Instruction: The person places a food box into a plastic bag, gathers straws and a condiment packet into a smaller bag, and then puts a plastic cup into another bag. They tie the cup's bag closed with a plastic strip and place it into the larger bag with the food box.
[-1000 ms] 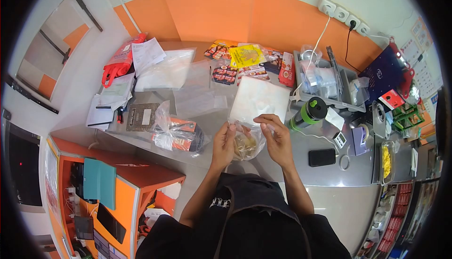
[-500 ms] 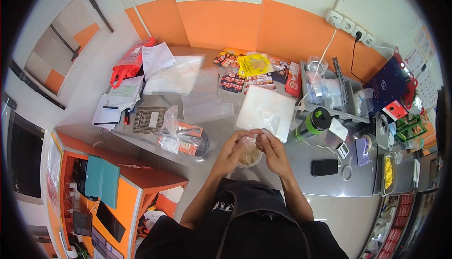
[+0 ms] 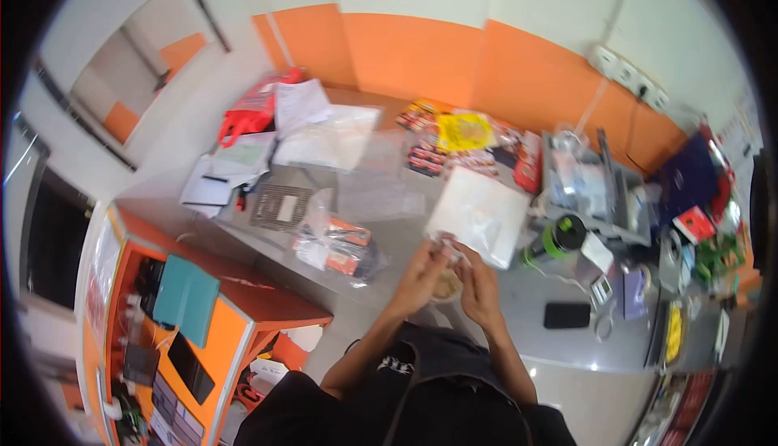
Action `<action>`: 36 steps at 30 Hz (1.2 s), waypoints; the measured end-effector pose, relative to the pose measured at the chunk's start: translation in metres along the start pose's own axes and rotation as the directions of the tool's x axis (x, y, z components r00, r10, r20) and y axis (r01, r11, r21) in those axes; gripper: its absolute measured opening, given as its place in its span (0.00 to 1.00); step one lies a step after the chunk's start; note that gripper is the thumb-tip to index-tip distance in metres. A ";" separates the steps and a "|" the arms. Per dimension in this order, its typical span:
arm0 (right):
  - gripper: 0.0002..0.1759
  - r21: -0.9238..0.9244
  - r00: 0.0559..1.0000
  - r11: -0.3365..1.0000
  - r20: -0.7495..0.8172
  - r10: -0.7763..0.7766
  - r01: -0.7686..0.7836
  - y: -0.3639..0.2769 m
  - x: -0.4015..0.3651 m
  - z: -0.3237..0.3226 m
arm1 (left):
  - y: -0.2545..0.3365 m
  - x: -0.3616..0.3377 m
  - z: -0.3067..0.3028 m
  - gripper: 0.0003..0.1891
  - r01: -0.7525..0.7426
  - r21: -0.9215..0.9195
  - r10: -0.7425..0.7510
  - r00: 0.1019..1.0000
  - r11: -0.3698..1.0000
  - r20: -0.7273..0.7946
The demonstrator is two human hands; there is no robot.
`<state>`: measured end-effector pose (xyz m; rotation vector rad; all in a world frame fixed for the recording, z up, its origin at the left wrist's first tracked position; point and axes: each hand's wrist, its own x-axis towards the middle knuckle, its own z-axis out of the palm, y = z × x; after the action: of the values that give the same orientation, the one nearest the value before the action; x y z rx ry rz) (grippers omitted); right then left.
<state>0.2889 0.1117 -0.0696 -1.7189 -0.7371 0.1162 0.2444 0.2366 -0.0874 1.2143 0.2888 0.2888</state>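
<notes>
My left hand (image 3: 419,278) and my right hand (image 3: 480,285) meet at the fingertips, both closed on a thin, clear plastic piece, blurred, probably the top of a bag. Beneath them, partly hidden by my fingers, a round clear container or bag with light brown contents (image 3: 446,285) shows at the counter's front edge. Just beyond my fingers lies a stack of white sheets (image 3: 478,213) with clear plastic on it. Off to the left sits a knotted clear bag holding an orange and black package (image 3: 347,258).
On the right are a green and black bottle (image 3: 565,235), a black phone (image 3: 567,315) and a grey bin of plastic items (image 3: 596,179). Yellow and red packets (image 3: 465,132) lie at the back. Papers and a red bag (image 3: 251,112) are at the left.
The whole view has shifted, so the counter things appear farther right and mostly lower. My hands remain together, with the fingertips drawn closer and turned upward.
</notes>
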 end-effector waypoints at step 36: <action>0.15 -0.044 0.984 0.998 -0.168 -0.055 0.049 0.023 0.002 0.001 | -0.009 0.020 0.004 0.37 -0.249 0.426 0.204 0.968 0.870 0.148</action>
<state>0.2995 0.1119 -0.0904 -1.7216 -0.6614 -0.0803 0.2645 0.2374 -0.0958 1.7160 0.1248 0.3788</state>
